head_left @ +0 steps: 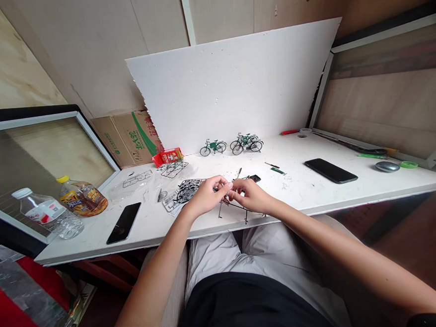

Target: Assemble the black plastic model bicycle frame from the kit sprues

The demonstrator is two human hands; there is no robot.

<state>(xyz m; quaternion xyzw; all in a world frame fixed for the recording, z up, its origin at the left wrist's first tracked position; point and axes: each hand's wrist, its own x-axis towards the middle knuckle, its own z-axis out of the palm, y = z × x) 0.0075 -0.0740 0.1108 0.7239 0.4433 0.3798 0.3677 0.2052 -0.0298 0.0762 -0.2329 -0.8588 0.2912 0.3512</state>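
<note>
My left hand (211, 194) and my right hand (249, 193) meet at the table's front edge, fingers pinched together with their tips nearly touching. What lies between the fingertips is too small and hidden to make out. Just below them is a thin dark frame of rods (243, 209), partly covered by my hands. Left of my left hand, a pile of black plastic parts (188, 189) rests on the white table (295, 198). A small black piece (255, 178) sits just behind my right hand.
Green model bicycles (213, 147) stand before a white board (231, 93). Phones lie at left (124, 223) and right (330, 170). Two bottles (82, 197) are at far left. Behind are a red packet (168, 157) and thin wire-like frames (172, 168). Small green parts (277, 170) lie right of centre.
</note>
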